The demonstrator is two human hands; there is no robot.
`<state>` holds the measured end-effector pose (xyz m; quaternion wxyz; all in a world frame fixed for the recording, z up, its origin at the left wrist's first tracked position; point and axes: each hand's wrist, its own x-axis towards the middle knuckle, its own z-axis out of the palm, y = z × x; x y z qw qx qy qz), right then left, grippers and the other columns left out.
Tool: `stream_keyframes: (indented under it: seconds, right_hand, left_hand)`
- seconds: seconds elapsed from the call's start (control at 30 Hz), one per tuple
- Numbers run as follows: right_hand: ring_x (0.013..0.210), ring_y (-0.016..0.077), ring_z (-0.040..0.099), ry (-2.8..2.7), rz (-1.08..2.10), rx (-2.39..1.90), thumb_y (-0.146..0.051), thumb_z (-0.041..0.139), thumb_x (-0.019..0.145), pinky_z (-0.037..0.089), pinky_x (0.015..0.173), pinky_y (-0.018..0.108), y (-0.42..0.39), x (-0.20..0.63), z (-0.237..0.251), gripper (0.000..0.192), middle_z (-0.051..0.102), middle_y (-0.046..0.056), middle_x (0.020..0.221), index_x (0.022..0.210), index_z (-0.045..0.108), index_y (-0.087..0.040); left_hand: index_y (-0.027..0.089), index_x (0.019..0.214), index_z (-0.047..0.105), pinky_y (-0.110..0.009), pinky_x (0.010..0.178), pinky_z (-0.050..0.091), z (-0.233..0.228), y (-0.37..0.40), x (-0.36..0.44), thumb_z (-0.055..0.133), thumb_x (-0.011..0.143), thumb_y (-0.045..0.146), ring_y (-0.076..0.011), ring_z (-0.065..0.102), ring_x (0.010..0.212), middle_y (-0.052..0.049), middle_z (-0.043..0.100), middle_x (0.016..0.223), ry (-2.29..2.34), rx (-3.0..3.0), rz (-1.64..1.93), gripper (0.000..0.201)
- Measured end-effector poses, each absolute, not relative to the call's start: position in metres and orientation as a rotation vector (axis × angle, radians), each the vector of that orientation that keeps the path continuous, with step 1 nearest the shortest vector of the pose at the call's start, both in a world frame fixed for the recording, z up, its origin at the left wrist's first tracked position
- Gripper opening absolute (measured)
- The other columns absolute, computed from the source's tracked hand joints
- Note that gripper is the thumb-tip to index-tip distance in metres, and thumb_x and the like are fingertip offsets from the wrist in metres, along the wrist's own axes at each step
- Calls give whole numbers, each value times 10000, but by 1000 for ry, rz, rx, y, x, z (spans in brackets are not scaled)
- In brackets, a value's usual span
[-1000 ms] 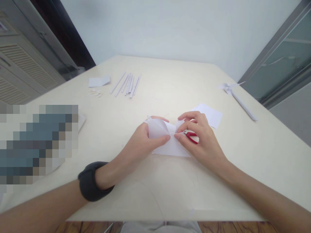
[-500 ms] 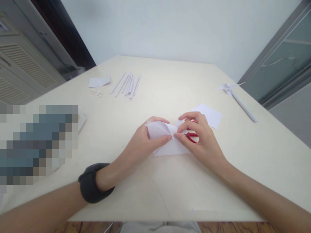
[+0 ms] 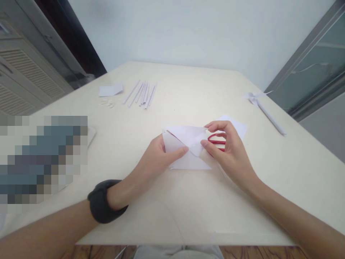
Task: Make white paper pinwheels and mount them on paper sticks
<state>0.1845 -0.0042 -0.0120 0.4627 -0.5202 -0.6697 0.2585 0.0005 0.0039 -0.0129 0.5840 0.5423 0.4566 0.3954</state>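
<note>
A sheet of white paper with slits cut in from its corners lies in front of me. My left hand grips its left side, the thumb pressing near the middle where a corner is folded in. Around the paper's right edge curls my right hand, its thumb and fingertips at the edge and the upper right corner. Red scissors handles show beneath the right hand; their blades are hidden.
Behind the right hand lie more white papers. A finished paper pinwheel rests at the right. Several rolled paper sticks, small pale bits and a folded paper are at the back left. A blurred-out object sits at the left.
The curled part of the paper has flattened, and its top edge now lies spread out. My right hand has shifted from the middle to the paper's right edge. The left thumb still presses near the centre.
</note>
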Motion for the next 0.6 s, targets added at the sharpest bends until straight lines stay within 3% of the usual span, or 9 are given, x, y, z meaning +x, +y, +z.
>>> stream_keyframes:
  seconds: [0.1, 0.3, 0.6]
  right_hand:
    - [1015, 170, 524, -1610, 621, -1308, -282, 600, 809, 502, 775, 315, -3, 186, -11, 288, 513, 20, 1156, 1070, 482, -274]
    - [1016, 155, 516, -1750, 392, -1206, -190, 583, 823, 483, 753, 275, -3, 185, -10, 42, 527, 31, 1049, 851, 589, -221]
    - [911, 171, 513, -1913, -258, -1014, -80, 602, 786, 413, 801, 368, -8, 183, -11, 182, 598, 39, 1028, 849, 663, -238]
  left_hand:
    - [194, 1103, 607, -361, 801, 502, -14, 4, 1, 652, 757, 391, -276, 621, 994, -69, 679, 1089, 1052, 1273, 898, 400]
    - [197, 1044, 626, -308, 727, 501, -15, 3, 0, 660, 746, 397, -251, 634, 927, -53, 700, 1020, 1083, 1287, 874, 360]
    - [181, 941, 608, -266, 633, 469, -12, 4, 0, 664, 742, 389, -200, 617, 785, -38, 675, 888, 1101, 1342, 848, 293]
